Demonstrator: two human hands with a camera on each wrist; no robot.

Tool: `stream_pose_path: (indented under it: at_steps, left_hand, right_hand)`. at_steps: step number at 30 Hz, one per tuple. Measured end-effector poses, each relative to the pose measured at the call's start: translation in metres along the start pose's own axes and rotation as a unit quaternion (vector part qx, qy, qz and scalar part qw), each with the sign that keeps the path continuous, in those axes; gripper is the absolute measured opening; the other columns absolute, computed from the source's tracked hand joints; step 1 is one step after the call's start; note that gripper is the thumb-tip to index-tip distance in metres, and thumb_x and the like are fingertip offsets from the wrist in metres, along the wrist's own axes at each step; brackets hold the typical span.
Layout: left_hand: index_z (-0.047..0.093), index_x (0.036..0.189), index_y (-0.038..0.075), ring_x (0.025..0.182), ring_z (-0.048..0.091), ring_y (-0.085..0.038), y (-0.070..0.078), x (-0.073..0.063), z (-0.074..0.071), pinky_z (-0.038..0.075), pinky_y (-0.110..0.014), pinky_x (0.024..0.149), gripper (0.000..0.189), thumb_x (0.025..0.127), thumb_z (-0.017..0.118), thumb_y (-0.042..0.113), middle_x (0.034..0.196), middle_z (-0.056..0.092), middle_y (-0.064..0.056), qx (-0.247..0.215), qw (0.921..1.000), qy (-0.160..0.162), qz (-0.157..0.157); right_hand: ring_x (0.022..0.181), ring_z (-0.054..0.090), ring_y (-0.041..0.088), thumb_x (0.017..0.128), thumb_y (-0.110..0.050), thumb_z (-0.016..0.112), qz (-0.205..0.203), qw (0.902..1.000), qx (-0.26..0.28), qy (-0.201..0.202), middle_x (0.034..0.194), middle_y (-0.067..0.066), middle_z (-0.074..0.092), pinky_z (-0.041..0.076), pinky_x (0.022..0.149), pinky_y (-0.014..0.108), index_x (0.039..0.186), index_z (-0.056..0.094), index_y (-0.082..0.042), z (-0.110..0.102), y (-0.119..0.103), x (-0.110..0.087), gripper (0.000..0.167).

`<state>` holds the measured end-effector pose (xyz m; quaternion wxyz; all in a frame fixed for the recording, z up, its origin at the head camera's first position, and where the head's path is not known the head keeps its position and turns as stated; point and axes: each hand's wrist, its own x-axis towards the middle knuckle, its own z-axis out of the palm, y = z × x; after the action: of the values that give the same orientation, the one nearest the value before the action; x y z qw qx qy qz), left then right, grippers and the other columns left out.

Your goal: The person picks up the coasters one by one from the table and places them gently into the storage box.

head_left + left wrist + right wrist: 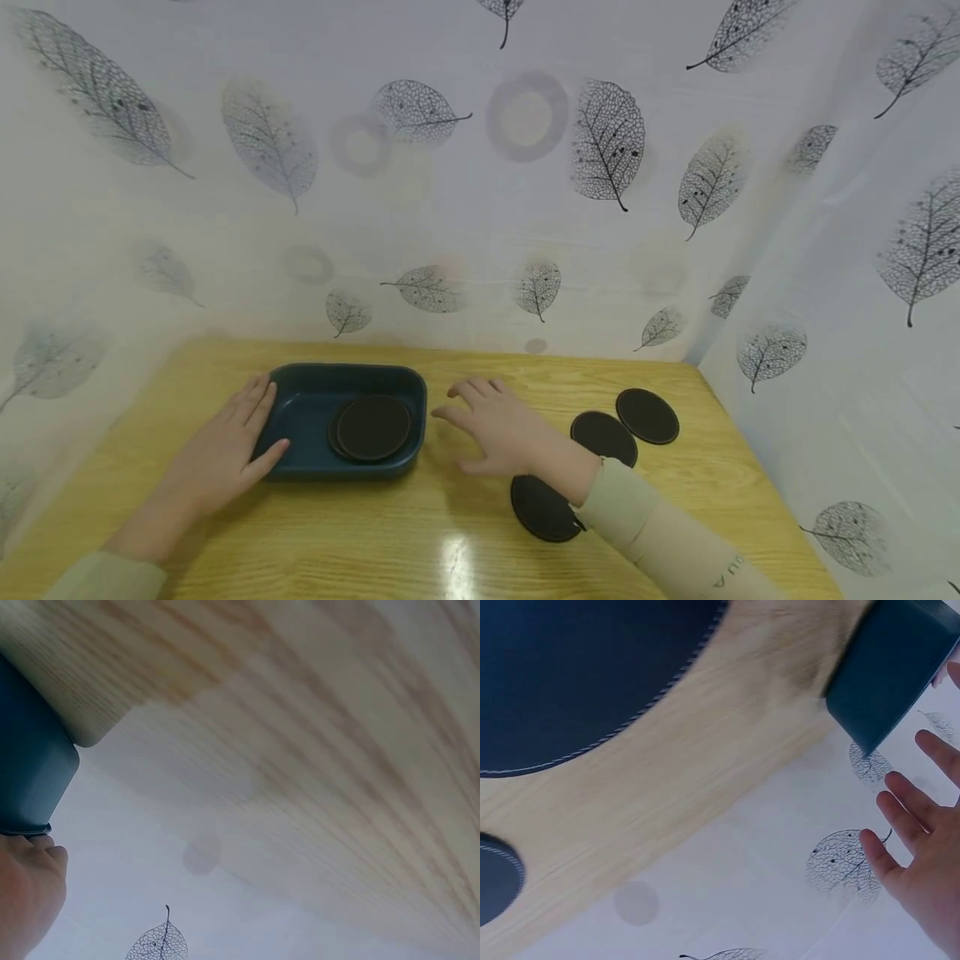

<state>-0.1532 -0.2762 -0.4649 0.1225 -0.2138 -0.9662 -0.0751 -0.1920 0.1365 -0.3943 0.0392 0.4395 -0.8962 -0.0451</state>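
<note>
A dark teal rectangular tray point(300, 458) sits on the wooden table, with stacked black round coasters point(373, 427) inside at its right. My left hand point(225, 446) lies along the tray's left rim, fingers extended and thumb over the near corner. In the left wrist view the knuckles of that hand point(30, 885) show at the tray wall point(34, 757). Just right of the tray hovers my right hand point(498, 429), fingers spread and holding nothing. The right wrist view shows this hand point(930, 870) beside the tray's end wall point(889, 675).
To the right lie more black round coasters: one by the right forearm point(543, 508), one partly behind it point(603, 437) and one farther back point(647, 416). Leaf-patterned white curtains point(465, 208) hang behind the wooden table point(360, 542) and along its sides.
</note>
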Motion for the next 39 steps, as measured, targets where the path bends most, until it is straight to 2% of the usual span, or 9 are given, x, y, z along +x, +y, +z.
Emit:
stream_pose_path:
  at_steps: [5,8,9,14,19,26,28,34,39]
  left_hand:
    - [0.024,0.162,-0.016,0.167,-0.01,-0.03,-0.001,0.0,0.0,-0.023,-0.016,0.123,0.087,0.108,0.057,0.044,0.169,0.024,-0.038,-0.003,1.0,-0.001,-0.001]
    - [0.024,0.162,-0.015,0.167,-0.007,-0.033,-0.001,0.0,0.001,-0.022,-0.017,0.124,0.087,0.108,0.057,0.044,0.17,0.023,-0.037,-0.004,1.0,-0.001,-0.002]
    - [0.024,0.162,-0.015,0.167,-0.009,-0.03,-0.001,-0.001,0.001,-0.022,-0.017,0.124,0.087,0.108,0.057,0.044,0.171,0.021,-0.036,-0.004,1.0,-0.001,-0.002]
    - [0.024,0.162,-0.015,0.167,0.002,-0.038,-0.001,-0.001,0.001,-0.022,-0.017,0.124,0.087,0.107,0.058,0.044,0.172,0.019,-0.035,-0.003,1.0,-0.001,-0.002]
    - [0.025,0.162,-0.014,0.167,0.0,-0.037,-0.001,-0.001,0.0,-0.02,-0.02,0.126,0.087,0.107,0.058,0.044,0.172,0.02,-0.035,-0.004,1.0,-0.002,-0.006]
    - [0.024,0.162,-0.014,0.167,-0.008,-0.031,-0.001,0.0,0.001,-0.021,-0.018,0.125,0.087,0.107,0.058,0.044,0.171,0.02,-0.035,-0.003,1.0,0.0,-0.005]
    - [0.024,0.163,-0.014,0.167,-0.005,-0.032,-0.001,0.0,0.001,-0.021,-0.018,0.125,0.087,0.107,0.058,0.043,0.171,0.021,-0.035,-0.005,1.0,0.003,-0.005]
    - [0.026,0.161,-0.015,0.165,0.013,-0.044,-0.002,0.0,0.001,-0.021,-0.018,0.125,0.086,0.107,0.059,0.043,0.17,0.023,-0.036,-0.004,1.0,0.007,-0.002]
    - [0.026,0.161,-0.015,0.166,0.007,-0.041,-0.002,0.0,0.001,-0.019,-0.021,0.128,0.086,0.107,0.059,0.043,0.17,0.023,-0.036,-0.005,1.0,0.005,-0.001]
  right_hand:
    - [0.141,0.052,0.028,0.092,-0.052,0.075,0.0,1.0,-0.006,0.008,0.151,0.008,0.056,0.047,0.114,0.051,0.151,0.056,-0.028,0.004,0.006,-0.02,0.066]
    - [0.138,0.053,0.029,0.091,-0.052,0.075,0.002,1.0,-0.004,0.006,0.149,0.008,0.056,0.048,0.111,0.051,0.15,0.057,-0.029,0.009,0.008,-0.031,0.065]
    - [0.138,0.053,0.029,0.092,-0.051,0.075,0.004,1.0,0.001,0.002,0.15,0.009,0.056,0.048,0.11,0.052,0.15,0.057,-0.029,0.01,0.009,-0.034,0.065]
    - [0.139,0.052,0.031,0.093,-0.052,0.074,0.014,0.9995,0.019,-0.022,0.152,0.008,0.054,0.052,0.103,0.055,0.15,0.057,-0.03,0.016,0.011,-0.051,0.064]
    - [0.139,0.053,0.031,0.092,-0.055,0.075,0.02,0.9987,0.012,-0.045,0.151,0.007,0.054,0.054,0.096,0.055,0.149,0.058,-0.032,0.023,0.013,-0.065,0.065]
    - [0.142,0.051,0.033,0.092,-0.053,0.075,0.033,0.9964,0.033,-0.071,0.157,0.008,0.051,0.057,0.093,0.058,0.15,0.058,-0.033,0.031,0.015,-0.083,0.064]
    - [0.144,0.05,0.035,0.092,-0.053,0.076,0.036,0.9955,0.039,-0.079,0.158,0.009,0.05,0.057,0.093,0.059,0.151,0.057,-0.033,0.033,0.015,-0.088,0.065]
    - [0.141,0.051,0.033,0.091,-0.053,0.076,0.042,0.994,0.044,-0.091,0.156,0.008,0.051,0.056,0.089,0.056,0.151,0.056,-0.034,0.037,0.016,-0.1,0.066]
    - [0.136,0.053,0.031,0.089,-0.052,0.077,0.051,0.992,0.064,-0.096,0.152,0.008,0.053,0.054,0.088,0.055,0.153,0.055,-0.033,0.044,0.015,-0.108,0.07]
